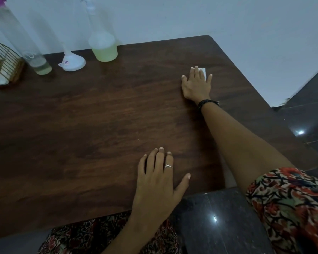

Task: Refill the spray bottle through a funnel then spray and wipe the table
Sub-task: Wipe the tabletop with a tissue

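Note:
My right hand point(196, 83) lies flat on the dark wooden table point(99, 116) near its far right corner, fingers straight, pressing a white tissue point(203, 71) that peeks out beyond the fingertips. Flat on the table by the near edge rests my left hand point(159, 177), holding nothing. At the far left, the spray bottle point(103, 44) stands with pale yellow-green liquid in its lower part. A white funnel point(72, 61) sits upside down to its left. A tall clear bottle point(26, 46) with a little liquid stands further left.
A gold wire holder point(4, 61) with white tissue in it stands at the table's far left edge. A pale wall runs behind the table. Dark glossy floor point(218, 220) shows to the right and below the table's near edge.

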The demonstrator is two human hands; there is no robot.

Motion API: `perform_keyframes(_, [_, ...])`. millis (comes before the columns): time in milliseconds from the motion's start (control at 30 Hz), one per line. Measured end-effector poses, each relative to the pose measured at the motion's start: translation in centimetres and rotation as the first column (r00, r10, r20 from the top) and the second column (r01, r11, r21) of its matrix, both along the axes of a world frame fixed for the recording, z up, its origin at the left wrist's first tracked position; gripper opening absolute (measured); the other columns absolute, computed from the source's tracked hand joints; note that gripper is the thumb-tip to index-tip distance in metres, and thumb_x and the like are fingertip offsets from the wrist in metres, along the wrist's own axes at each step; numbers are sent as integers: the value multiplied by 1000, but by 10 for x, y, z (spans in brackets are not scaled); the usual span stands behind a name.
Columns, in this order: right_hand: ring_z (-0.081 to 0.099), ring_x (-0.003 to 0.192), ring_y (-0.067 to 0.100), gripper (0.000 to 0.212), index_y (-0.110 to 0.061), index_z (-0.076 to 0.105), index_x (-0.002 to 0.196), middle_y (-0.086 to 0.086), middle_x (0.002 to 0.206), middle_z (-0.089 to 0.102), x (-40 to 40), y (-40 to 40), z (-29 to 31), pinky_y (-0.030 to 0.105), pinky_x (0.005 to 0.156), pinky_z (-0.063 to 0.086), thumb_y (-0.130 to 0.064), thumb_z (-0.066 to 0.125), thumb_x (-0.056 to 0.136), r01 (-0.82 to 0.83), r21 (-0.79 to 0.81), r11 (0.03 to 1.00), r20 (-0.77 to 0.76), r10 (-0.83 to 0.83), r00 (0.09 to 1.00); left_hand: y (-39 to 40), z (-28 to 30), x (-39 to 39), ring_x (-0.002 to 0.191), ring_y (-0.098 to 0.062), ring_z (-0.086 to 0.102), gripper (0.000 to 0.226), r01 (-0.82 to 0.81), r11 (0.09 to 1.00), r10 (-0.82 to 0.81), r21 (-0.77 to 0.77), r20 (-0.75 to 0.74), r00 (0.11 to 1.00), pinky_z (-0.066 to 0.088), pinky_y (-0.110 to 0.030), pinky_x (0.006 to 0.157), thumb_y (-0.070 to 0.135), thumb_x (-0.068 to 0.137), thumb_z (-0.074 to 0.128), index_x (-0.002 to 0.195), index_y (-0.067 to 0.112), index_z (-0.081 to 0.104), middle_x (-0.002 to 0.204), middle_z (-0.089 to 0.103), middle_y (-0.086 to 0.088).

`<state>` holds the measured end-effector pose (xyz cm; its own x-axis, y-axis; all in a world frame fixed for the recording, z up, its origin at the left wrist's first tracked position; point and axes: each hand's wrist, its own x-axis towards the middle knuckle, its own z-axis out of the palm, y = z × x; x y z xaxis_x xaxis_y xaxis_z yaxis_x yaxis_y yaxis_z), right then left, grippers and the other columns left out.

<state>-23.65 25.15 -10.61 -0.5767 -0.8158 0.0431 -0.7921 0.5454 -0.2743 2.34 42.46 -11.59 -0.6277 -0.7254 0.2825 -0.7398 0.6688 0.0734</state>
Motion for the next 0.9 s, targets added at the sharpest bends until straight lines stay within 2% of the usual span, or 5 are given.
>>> perform_keyframes(367, [4, 147, 23, 62, -4, 9, 150, 9, 160, 7, -67, 45, 3, 54, 115, -7, -40, 18, 100, 275, 13, 961, 28, -276, 961, 0, 2, 0, 110, -27, 59, 58, -2, 1000, 2, -9, -2, 1000, 47, -45, 95, 53, 86, 36, 110, 7, 63, 116, 63, -12])
perform_keyframes(700, [5, 147, 25, 63, -3, 9, 150, 10, 160, 6, -76, 92, 1, 51, 116, -7, -40, 17, 100, 369, 24, 929, 47, -370, 928, 3, 4, 2, 108, -28, 60, 59, -3, 1000, 3, -6, 9, 1000, 48, -44, 93, 53, 86, 35, 109, 7, 64, 114, 63, -12])
perform_keyframes(900, [3, 147, 25, 64, 1, 6, 149, 13, 159, 4, -52, 112, -2, 48, 117, -6, -40, 17, 101, 402, 18, 916, 46, -402, 914, 4, 5, 3, 108, -28, 59, 59, 7, 1000, -7, 6, 6, 1000, 48, -44, 93, 53, 87, 34, 110, 7, 63, 114, 63, -13])
